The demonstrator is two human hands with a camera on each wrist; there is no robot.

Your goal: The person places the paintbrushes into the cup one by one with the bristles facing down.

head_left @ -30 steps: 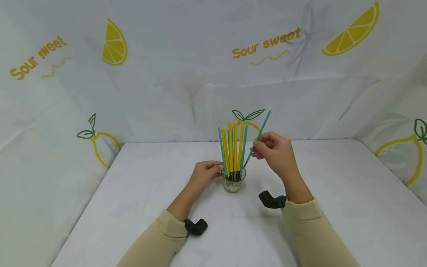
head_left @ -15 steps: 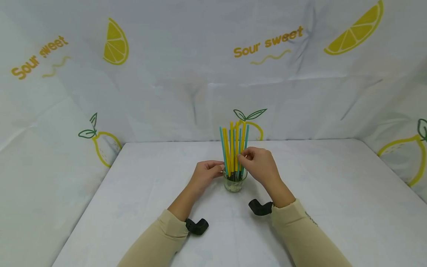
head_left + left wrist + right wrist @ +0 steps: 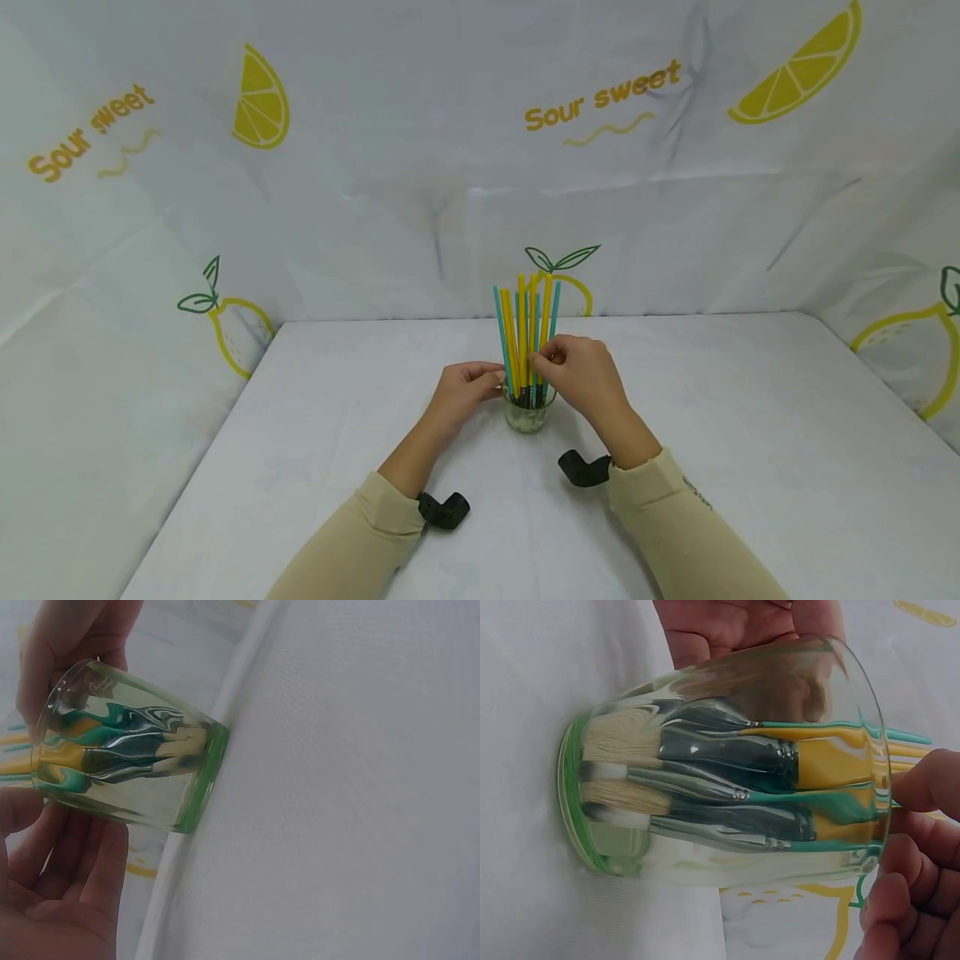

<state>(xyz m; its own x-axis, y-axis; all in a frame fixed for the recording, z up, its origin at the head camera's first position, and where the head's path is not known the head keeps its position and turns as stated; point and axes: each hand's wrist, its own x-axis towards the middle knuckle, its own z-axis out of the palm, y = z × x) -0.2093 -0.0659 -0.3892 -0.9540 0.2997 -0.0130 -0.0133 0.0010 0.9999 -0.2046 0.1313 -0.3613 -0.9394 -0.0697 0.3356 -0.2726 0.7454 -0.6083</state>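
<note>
A clear glass [image 3: 525, 423] with a green-tinted base stands upright on the white table. Several paintbrushes [image 3: 522, 333] with yellow or teal handles lean in it, bristles down, as the right wrist view shows through the glass wall. My left hand [image 3: 468, 387] holds the glass at its left side near the rim, thumb in front and fingers around the side. Above the right part of the rim, my right hand [image 3: 581, 372] pinches a teal-handled paintbrush [image 3: 817, 796], whose bristle end is inside the glass. The fingers partly cover its handle in the head view.
A white cloth covers the table [image 3: 337, 467], and a white curtain [image 3: 375, 208] printed with lemons and lettering hangs behind it. A black wrist device [image 3: 444, 510] sits on the left cuff, another black device [image 3: 583, 468] on the right.
My right hand has moved left and down, bringing the teal paintbrush from a slant at the right of the rim into the upright bunch. The left hand stays at the glass.
</note>
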